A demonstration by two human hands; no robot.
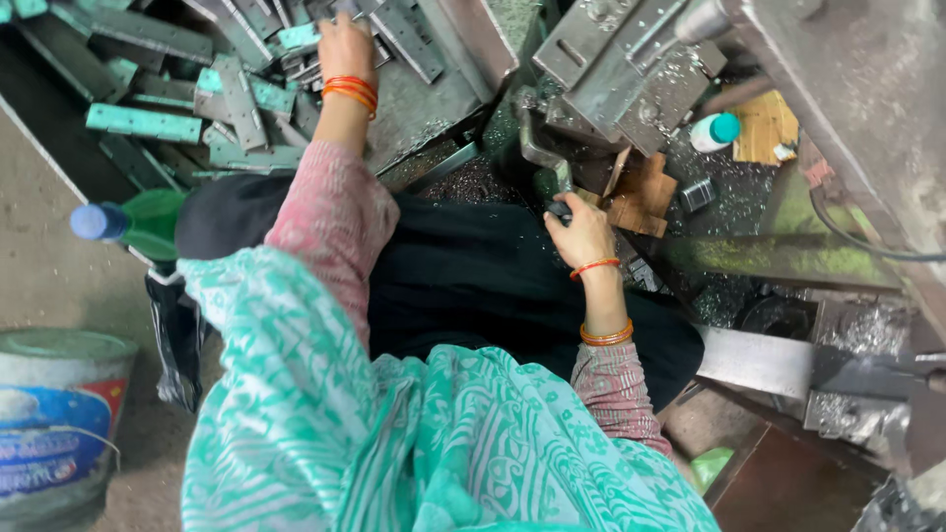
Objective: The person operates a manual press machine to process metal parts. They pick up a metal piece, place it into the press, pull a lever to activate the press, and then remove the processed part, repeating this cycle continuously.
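My left hand (345, 44) reaches far forward into a pile of flat metal plates (236, 99), some grey and some covered in teal film; its fingers rest among the plates and their tips are hidden. My right hand (581, 232) is closed around the dark knob of a bent metal lever (540, 148) on the grey press machine (631, 69). Orange bangles sit on both wrists. A teal patterned cloth and black fabric cover my lap.
A green bottle with a blue cap (128, 222) stands at the left by a white bucket (59, 414). A small white bottle with a teal cap (714, 131) sits on the machine bed among metal shavings and wooden blocks (641, 197).
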